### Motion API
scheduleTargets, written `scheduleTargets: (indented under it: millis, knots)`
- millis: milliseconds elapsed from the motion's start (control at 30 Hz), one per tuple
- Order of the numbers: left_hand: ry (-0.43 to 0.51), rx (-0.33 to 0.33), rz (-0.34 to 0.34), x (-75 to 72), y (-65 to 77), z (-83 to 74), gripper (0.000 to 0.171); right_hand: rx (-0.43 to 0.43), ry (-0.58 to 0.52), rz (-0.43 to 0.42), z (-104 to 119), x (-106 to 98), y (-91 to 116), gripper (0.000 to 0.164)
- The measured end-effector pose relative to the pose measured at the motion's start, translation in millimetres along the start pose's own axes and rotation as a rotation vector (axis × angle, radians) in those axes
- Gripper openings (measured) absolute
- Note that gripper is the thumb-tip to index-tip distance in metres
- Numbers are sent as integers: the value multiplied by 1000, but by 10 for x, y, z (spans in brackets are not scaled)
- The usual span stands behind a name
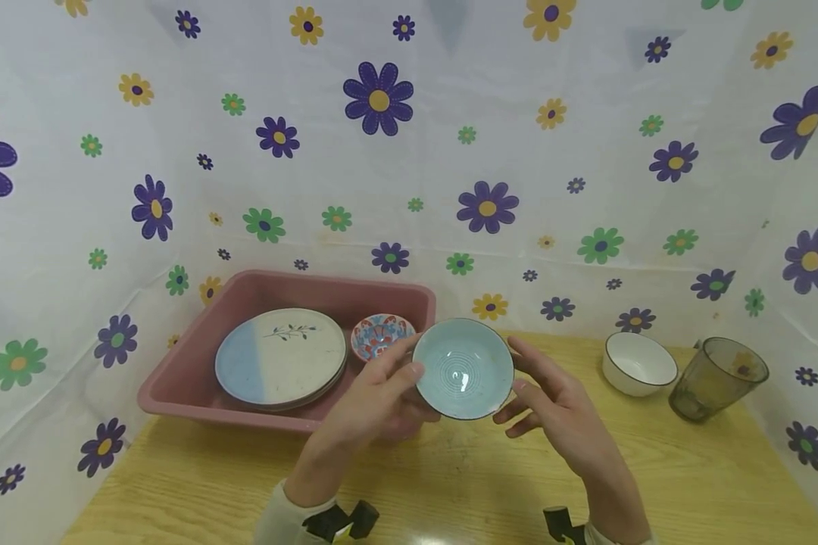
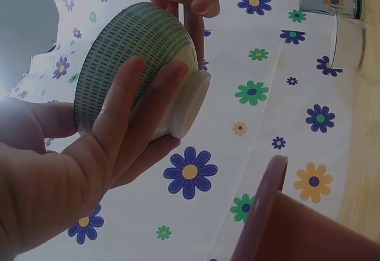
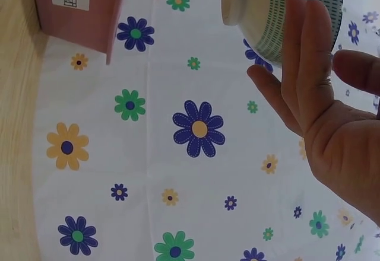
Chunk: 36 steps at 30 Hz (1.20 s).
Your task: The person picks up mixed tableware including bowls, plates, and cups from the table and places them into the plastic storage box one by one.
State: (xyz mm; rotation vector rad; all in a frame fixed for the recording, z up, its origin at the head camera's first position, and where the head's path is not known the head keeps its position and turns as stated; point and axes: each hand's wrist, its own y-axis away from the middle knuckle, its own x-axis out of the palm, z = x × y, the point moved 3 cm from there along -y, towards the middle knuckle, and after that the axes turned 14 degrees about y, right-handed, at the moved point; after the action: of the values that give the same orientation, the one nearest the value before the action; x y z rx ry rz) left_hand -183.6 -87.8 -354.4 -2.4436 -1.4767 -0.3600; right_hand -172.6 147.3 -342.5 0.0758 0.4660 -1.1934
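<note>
in the head view, a light blue bowl (image 1: 463, 369) with a dark rim is held up above the wooden table (image 1: 450, 484), tipped so that its ringed inside faces the camera. the left hand (image 1: 375, 405) is curled around the bowl's left edge, with the thumb laid on the rim and the fingers behind it. the right hand (image 1: 559, 409) is seen at the bowl's right edge with its fingers loosely spread; the thumb tip is just at the rim, but whether it grips cannot be told from here. just behind the bowl, a pink tub (image 1: 198, 356) is set on the table, and in it a large blue and white plate (image 1: 281, 357) and a small red patterned dish (image 1: 382, 334) are seen side by side. well apart to the right, a white bowl (image 1: 638, 363) and a dark glass tumbler (image 1: 717, 378) are placed near each other. in the left wrist view, the bowl's green-dashed outside (image 2: 136, 53) and white foot are shown, with the left fingers (image 2: 124, 113) wrapped against its side and base, so the bowl is gripped by this hand. in the right wrist view, the right hand (image 3: 326, 113) is held flat, its fingers straight beside the bowl (image 3: 279, 12), lightly touching or just off its wall, with nothing clasped.
</note>
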Motion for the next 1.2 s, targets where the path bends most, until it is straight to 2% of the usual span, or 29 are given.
scheduleTargets:
  millis: [200, 500, 833, 1200]
  knots:
    - [-19, 26, -61, -130, 33, -50, 52, 18, 1, -7, -19, 33, -27, 51]
    - [76, 74, -72, -237, 40, -140, 51, 38, 9, -11, -57, 102, -60, 48]
    - [177, 95, -206, -330, -31, -144, 48, 85, -5, 10, -102, 220, -118, 45]
    - [192, 88, -327, -447, -62, -74, 48, 168, 20, 50, -205, 503, -251, 46]
